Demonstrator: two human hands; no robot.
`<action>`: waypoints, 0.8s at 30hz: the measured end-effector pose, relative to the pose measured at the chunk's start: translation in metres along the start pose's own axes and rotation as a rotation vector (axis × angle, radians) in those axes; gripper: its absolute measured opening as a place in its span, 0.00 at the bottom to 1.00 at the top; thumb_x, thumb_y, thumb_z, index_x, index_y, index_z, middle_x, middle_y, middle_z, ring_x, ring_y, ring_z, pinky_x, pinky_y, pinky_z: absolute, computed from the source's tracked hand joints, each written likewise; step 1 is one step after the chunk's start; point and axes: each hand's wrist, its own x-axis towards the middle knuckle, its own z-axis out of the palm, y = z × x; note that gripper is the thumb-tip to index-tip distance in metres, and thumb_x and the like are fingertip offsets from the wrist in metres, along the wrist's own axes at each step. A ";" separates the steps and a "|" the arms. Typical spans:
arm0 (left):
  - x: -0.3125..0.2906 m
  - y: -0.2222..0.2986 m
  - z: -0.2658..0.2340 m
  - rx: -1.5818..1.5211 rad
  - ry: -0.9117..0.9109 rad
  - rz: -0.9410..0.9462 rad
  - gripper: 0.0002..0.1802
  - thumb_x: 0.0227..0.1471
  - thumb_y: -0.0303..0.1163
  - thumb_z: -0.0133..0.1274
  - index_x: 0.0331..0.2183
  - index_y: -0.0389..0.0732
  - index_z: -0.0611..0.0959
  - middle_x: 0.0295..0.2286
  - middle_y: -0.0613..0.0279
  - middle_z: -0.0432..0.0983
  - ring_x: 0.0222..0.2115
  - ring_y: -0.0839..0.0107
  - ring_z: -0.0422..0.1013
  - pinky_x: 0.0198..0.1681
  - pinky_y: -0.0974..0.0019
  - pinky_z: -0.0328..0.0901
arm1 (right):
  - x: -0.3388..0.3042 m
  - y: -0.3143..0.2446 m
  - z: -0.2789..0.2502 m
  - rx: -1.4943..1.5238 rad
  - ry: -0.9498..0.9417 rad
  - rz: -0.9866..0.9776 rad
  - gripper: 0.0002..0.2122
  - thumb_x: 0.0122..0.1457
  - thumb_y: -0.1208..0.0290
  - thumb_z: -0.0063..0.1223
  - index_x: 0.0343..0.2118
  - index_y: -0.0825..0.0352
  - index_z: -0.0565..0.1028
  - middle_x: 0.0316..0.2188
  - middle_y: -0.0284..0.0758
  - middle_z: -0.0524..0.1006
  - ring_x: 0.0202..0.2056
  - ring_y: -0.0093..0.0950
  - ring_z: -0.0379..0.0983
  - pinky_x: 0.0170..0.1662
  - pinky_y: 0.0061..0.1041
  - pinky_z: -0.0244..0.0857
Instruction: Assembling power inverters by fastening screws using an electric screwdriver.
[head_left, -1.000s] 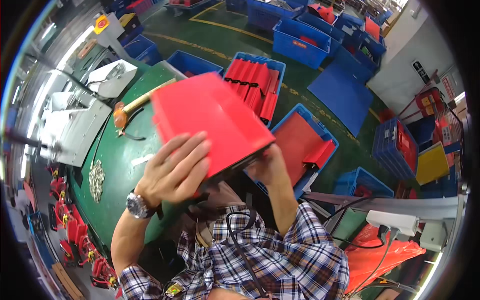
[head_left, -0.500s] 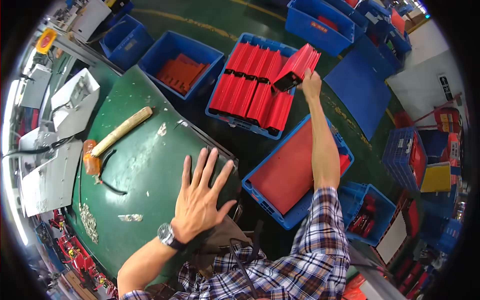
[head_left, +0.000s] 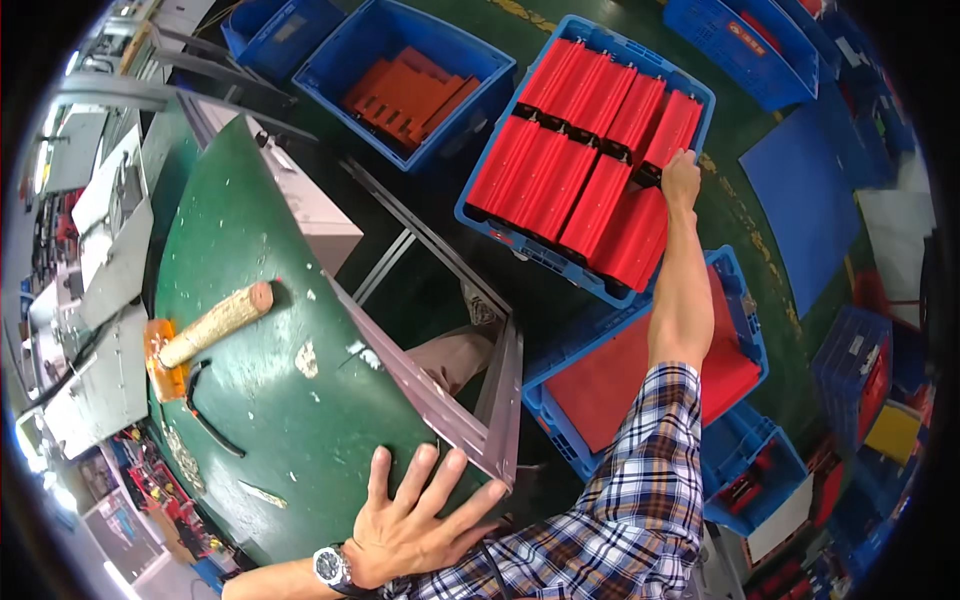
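My left hand [head_left: 415, 520] lies on the near corner of the green tabletop [head_left: 240, 400], fingers spread, holding nothing. Stretched far out, my right hand [head_left: 682, 182] is closed on the near end of a red ribbed metal casing [head_left: 674, 130]. That casing lies in the back right of a blue crate [head_left: 484, 228], beside two rows of similar red casings [head_left: 575, 85] with black ends. Just in front of it, another red casing [head_left: 632, 240] leans slightly. My fingertips on the held casing are partly hidden by the hand.
A mallet [head_left: 215, 325] with an orange head and a black curved handle [head_left: 208, 410] lie on the table. Nearer stands a blue crate [head_left: 555, 420] with red sheet. Behind are a blue bin [head_left: 400, 150] of orange-red parts and a blue board [head_left: 800, 190] on the floor.
My right hand has lowered the red casing from a raised, tilted position into the crate's back right. My view has shifted forward; my left hand stays spread on the table.
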 end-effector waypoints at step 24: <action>0.021 0.025 -0.009 0.247 0.162 0.130 0.51 0.56 0.59 0.55 0.68 0.37 0.60 0.67 0.35 0.50 0.68 0.34 0.47 0.70 0.35 0.42 | -0.548 0.134 -0.124 0.037 -0.203 0.451 0.18 0.62 0.71 0.53 0.53 0.72 0.73 0.50 0.55 0.74 0.53 0.56 0.70 0.58 0.49 0.65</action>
